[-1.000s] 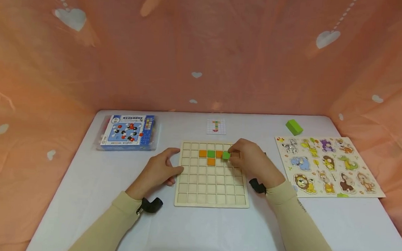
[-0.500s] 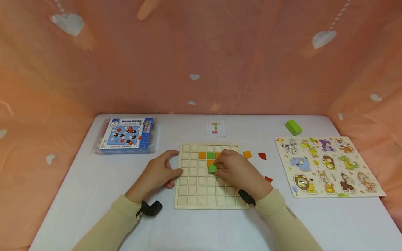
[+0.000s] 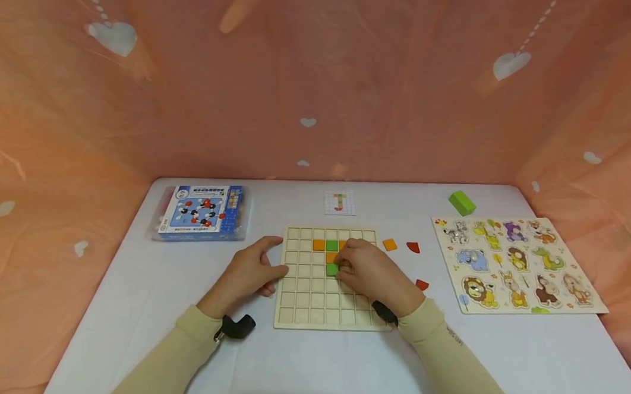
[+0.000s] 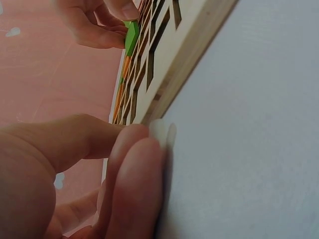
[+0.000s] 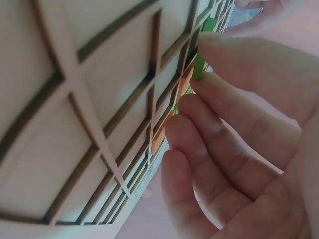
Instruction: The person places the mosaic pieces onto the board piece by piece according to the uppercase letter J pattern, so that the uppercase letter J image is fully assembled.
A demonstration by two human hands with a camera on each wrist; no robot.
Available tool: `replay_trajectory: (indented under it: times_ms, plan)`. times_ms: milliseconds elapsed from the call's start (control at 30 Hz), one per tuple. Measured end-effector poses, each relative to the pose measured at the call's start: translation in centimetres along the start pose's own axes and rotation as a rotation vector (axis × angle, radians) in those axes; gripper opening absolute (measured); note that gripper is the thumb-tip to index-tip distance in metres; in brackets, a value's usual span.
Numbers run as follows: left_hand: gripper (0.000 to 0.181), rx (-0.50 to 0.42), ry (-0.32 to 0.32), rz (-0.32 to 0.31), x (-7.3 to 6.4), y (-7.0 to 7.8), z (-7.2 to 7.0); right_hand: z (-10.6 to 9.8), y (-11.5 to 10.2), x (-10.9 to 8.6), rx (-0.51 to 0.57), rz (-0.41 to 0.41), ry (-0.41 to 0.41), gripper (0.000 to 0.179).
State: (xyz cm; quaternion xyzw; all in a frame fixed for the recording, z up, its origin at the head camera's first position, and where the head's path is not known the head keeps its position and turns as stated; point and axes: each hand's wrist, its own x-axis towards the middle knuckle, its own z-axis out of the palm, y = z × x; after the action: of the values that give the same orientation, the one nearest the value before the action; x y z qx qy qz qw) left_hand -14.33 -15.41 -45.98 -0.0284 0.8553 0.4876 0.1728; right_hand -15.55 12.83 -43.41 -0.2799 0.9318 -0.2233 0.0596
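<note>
In the head view, my right hand (image 3: 373, 274) pinches a green square tile (image 3: 332, 270) between thumb and forefinger over the wooden grid board (image 3: 301, 318). The right wrist view shows that green tile (image 5: 200, 64) tilted on edge at a cell, its lower end between the fingertips. An orange tile (image 3: 331, 257) lies just above it in the same column. The row above has another orange tile (image 3: 319, 245), a green tile (image 3: 332, 245) and a partly hidden orange one. My left hand (image 3: 244, 267) rests at the board's left edge, its fingertips right at the rim in the left wrist view.
A loose orange tile (image 3: 390, 244) and two red quarter-round pieces (image 3: 413, 247) lie right of the board. Behind it is a pattern card (image 3: 340, 203). A boxed molecule set (image 3: 202, 213) stands left; an animal puzzle (image 3: 515, 264) and green block (image 3: 462, 203) are right.
My right hand has carried the green tile from the right end of the top tile row to below the lower orange tile, uncovering the loose pieces. My left hand has stayed at the board's edge.
</note>
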Motion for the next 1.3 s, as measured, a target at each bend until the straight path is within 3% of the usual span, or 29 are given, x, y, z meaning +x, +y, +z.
replay_trajectory:
  times_ms: [600,933,1100,1300]
  plan:
    - [0.073,0.016,-0.012,0.0,0.2,0.0,-0.1,0.2,0.0,0.1,-0.034,0.005,-0.011,0.014]
    - [0.072,-0.009,-0.015,0.004,0.1,-0.1,0.2,-0.7,0.6,-0.4,0.005,0.005,-0.005,0.016]
    - [0.073,-0.003,-0.006,-0.001,0.1,0.0,0.3,-2.2,2.3,-0.6,0.017,0.048,0.056,0.02]
    - [0.072,0.001,-0.008,0.011,0.0,0.0,0.0,-3.5,5.4,-0.7,0.035,0.185,0.126,0.026]
